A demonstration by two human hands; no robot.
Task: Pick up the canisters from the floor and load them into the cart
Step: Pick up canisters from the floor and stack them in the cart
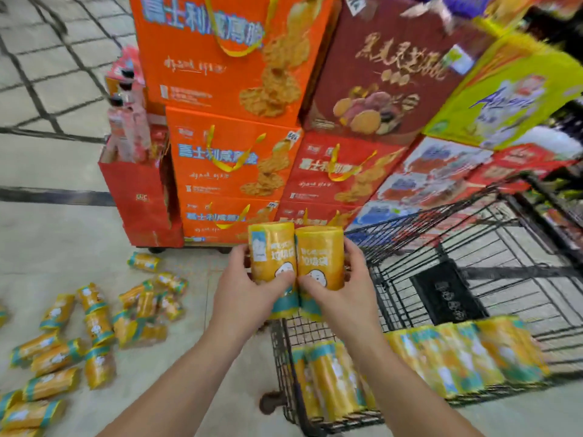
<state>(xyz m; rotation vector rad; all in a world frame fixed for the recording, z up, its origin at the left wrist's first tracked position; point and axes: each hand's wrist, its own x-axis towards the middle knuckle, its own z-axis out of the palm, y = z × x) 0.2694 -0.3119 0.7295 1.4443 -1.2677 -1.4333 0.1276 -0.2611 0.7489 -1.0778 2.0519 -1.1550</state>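
Two yellow canisters with teal bands are held upright side by side, just above the cart's near-left corner. My left hand grips the left canister. My right hand grips the right canister. The black wire cart stands to the right. Several canisters lie in a row along its near side. Many more canisters are scattered on the tiled floor at lower left.
A tall stack of orange and red gift boxes stands directly ahead, behind the cart. A red display stand with bottles sits at its left. Shelving runs along the right edge. A black pad lies inside the cart.
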